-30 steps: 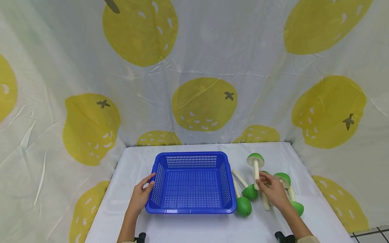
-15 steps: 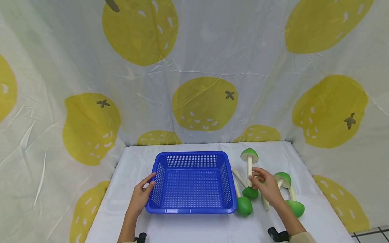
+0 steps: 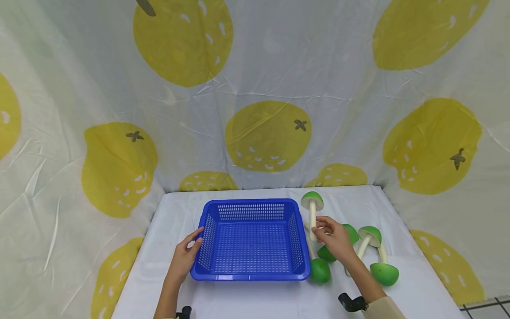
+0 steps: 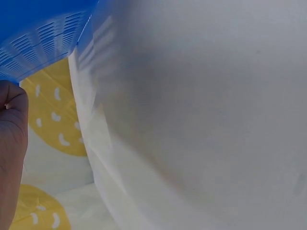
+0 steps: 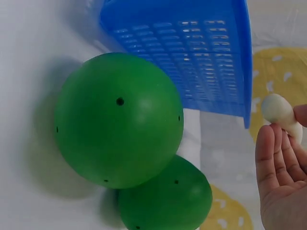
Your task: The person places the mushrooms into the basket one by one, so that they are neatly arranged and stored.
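Observation:
A toy mushroom (image 3: 312,201) with a green cap and pale stem is held upright by my right hand (image 3: 336,238), whose thumb and fingers pinch the stem just beyond the basket's right rim. In the right wrist view the pale stem end (image 5: 277,109) shows between thumb and fingers. My left hand (image 3: 186,254) grips the left rim of a blue plastic basket (image 3: 251,278), which has nothing inside. Only part of that hand (image 4: 12,120) appears in the left wrist view, at the basket's edge.
More green-capped mushrooms lie on the white-covered table (image 3: 255,301): one cap (image 3: 320,271) beside the basket's right side, others (image 3: 384,274) to the right of my right forearm. A lemon-printed cloth (image 3: 268,136) hangs behind the table.
My right hand has carried the mushroom leftward and slightly up, from above the other mushrooms to beside the basket's right rim. The left hand and the basket stay in place.

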`<state>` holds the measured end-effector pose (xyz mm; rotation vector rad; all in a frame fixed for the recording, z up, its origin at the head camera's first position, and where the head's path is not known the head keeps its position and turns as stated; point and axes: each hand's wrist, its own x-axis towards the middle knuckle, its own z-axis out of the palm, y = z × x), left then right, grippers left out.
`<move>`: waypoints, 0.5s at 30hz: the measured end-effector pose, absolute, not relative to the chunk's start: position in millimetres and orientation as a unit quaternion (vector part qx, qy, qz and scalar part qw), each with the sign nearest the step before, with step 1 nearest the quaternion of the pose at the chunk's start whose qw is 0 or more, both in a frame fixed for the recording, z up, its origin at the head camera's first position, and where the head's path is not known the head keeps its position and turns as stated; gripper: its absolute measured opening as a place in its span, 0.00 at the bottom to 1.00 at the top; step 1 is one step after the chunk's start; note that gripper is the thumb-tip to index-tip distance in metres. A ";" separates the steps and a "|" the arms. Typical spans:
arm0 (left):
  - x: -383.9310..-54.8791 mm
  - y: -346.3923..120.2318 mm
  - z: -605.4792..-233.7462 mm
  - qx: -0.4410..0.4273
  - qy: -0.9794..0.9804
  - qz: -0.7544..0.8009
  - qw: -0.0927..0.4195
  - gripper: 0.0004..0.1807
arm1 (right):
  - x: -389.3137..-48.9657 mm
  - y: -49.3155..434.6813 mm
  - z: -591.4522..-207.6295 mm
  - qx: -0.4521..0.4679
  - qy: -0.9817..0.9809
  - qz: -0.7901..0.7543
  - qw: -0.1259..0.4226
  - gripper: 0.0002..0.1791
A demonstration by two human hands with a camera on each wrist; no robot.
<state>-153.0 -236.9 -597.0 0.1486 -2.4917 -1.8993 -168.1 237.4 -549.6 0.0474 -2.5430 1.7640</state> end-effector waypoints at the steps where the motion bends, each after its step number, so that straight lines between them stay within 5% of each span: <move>1: -153.2 -237.0 -596.9 0.048 -0.794 -0.606 0.002 0.24 | -168.6 235.4 -549.8 0.016 -0.822 0.568 0.022 0.23; 15: -153.5 -237.2 -596.2 0.043 -0.807 -0.589 -0.002 0.25 | -169.4 202.5 -548.3 0.024 -0.821 0.570 -0.007 0.22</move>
